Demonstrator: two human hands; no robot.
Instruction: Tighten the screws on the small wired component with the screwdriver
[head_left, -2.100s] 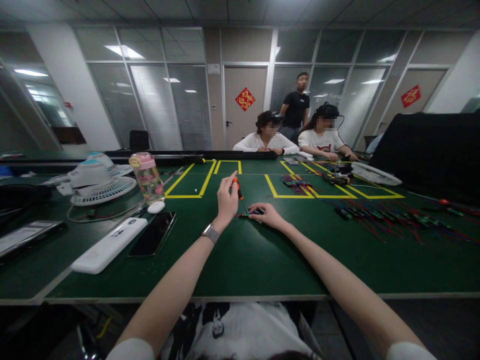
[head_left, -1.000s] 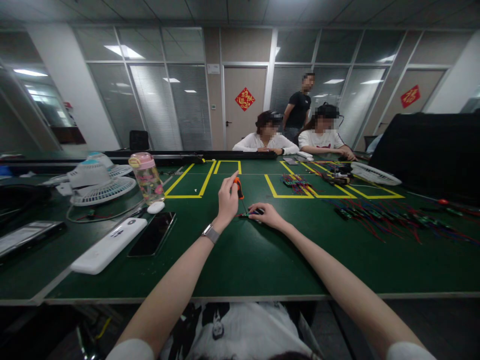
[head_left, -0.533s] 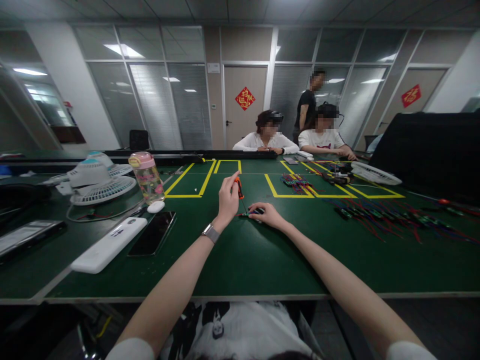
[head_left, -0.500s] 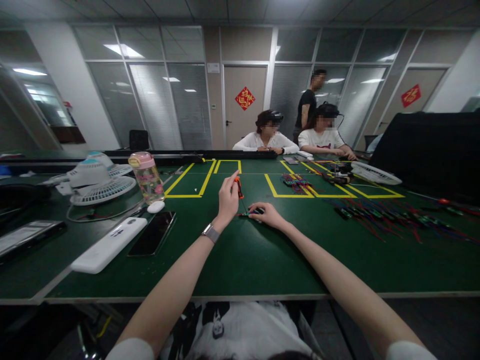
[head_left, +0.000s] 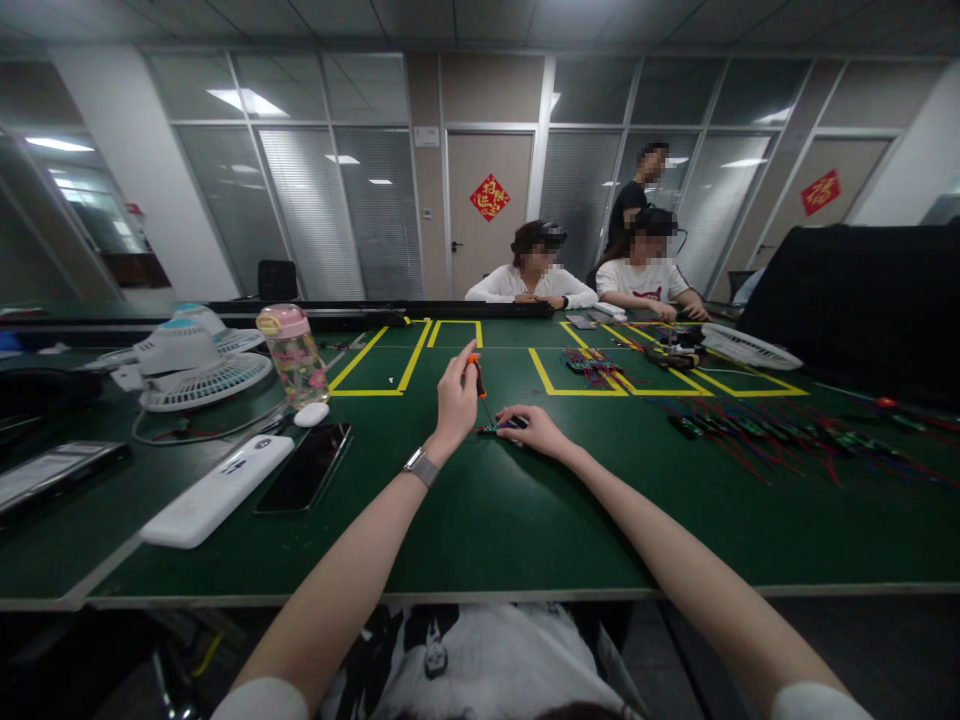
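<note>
Pinching the orange handle of a screwdriver (head_left: 475, 374) between thumb and fingertips, the left hand (head_left: 455, 400) holds the tool nearly upright over the middle of the green table (head_left: 487, 530). The thin shaft slants down to a small board (head_left: 495, 430) lying flat on the table. A metal watch (head_left: 422, 466) sits on that wrist. The right hand (head_left: 534, 430) lies palm down just beside the tool, its fingertips drawn together on the small board and pressing it to the surface. How much of the board is covered is hard to tell at this size.

Toward the left edge lie a black phone (head_left: 306, 466) and a long white case (head_left: 217, 488), side by side, with a small white oval piece (head_left: 312, 413) just beyond the phone. Behind them stand a clear bottle (head_left: 295, 355) with a pink lid and a white fan (head_left: 206, 372) tipped on its back.

Yellow tape boxes (head_left: 409, 368) mark the far half of the table. Toward the right edge, a spread of wired boards (head_left: 757, 432) with red and blue leads lies well apart from both hands. At the far edge two seated people (head_left: 534, 285) in white tops lean over their own work, and a third person stands behind them.
</note>
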